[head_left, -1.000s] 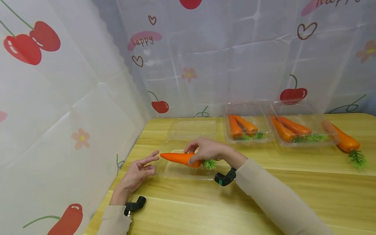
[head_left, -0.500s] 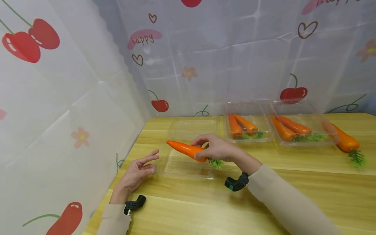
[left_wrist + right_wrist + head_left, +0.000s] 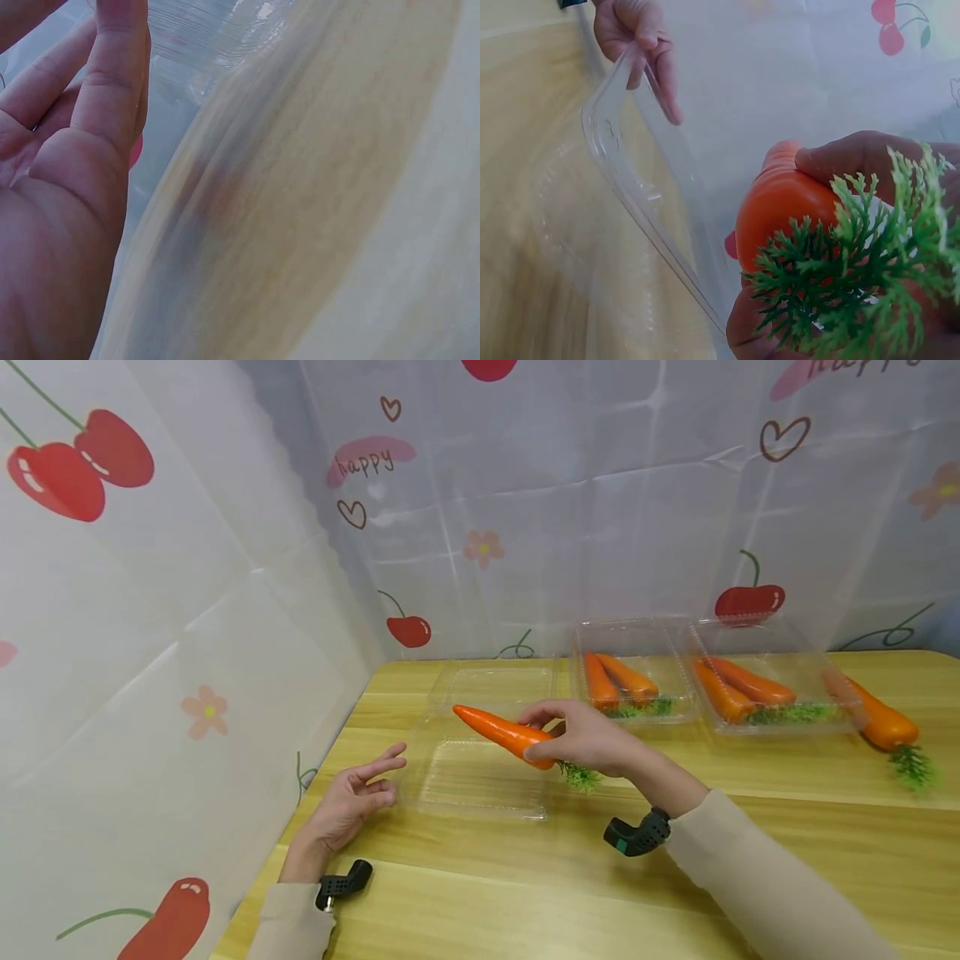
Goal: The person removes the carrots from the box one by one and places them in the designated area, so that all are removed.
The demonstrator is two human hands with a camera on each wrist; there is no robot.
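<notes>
My right hand (image 3: pixel 581 739) grips an orange carrot (image 3: pixel 498 731) near its thick end, thumb on one side and fingers on the other. The carrot's green leafy top (image 3: pixel 840 270) sticks out toward the wrist camera, and its tip points up and left. Below it lies an opened clear plastic box (image 3: pixel 480 781) with its lid (image 3: pixel 495 681) folded back toward the wall. At the box's left edge, my left hand (image 3: pixel 348 802) pinches the rim between thumb and fingers; the index finger stretches out. In the left wrist view, the fingers (image 3: pixel 112 82) reach up to the clear plastic.
Two clear boxes, a middle one (image 3: pixel 675 714) and a right one (image 3: pixel 817 722), stand at the back, each with two carrots inside. A loose carrot (image 3: pixel 888 727) lies at the far right. A printed sheet (image 3: pixel 525 527) covers the walls behind and left of the wooden table (image 3: pixel 450 893).
My right hand has lifted the carrot up from over the box's tray and moved it to the right, tilting its tip upward. The left hand has stayed at the box edge.
</notes>
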